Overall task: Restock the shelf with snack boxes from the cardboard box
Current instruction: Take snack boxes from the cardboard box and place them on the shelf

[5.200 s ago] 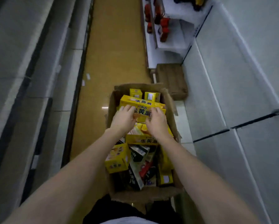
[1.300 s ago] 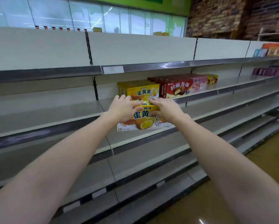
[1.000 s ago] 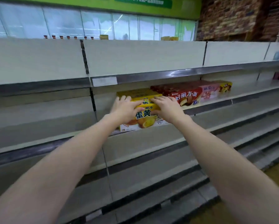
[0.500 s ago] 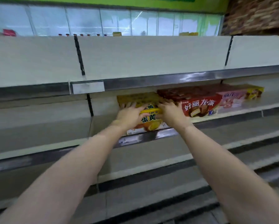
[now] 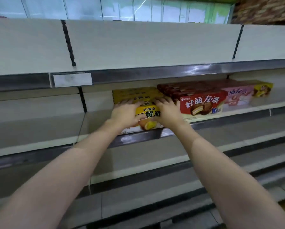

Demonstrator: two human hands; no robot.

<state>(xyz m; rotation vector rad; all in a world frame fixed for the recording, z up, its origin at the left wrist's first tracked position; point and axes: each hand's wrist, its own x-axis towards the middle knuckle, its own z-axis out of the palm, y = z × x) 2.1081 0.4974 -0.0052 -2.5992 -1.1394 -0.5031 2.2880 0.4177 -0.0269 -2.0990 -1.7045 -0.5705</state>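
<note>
- Both bare forearms reach up and forward from the lower frame edge and converge on one item.
- Left hand (image 5: 125, 113) lies on the left part of the yellow rectangular cardboard snack box (image 5: 149, 115); right hand (image 5: 167, 111) lies on its right part. Fingers (image 5: 127, 101) extend over the top face, thumbs at the printed front; hold looks light, blurred.
- Box sits at the front lip of the grey metal shelf (image 5: 229, 119), long axis along the shelf edge, directly ahead of both hands, equally near to each.
- Judgement: push goes straight back.
- Behind it: more yellow boxes (image 5: 135, 94). Just right: red chocolate-pie box (image 5: 203, 103), then a pink box (image 5: 237, 99).
</note>
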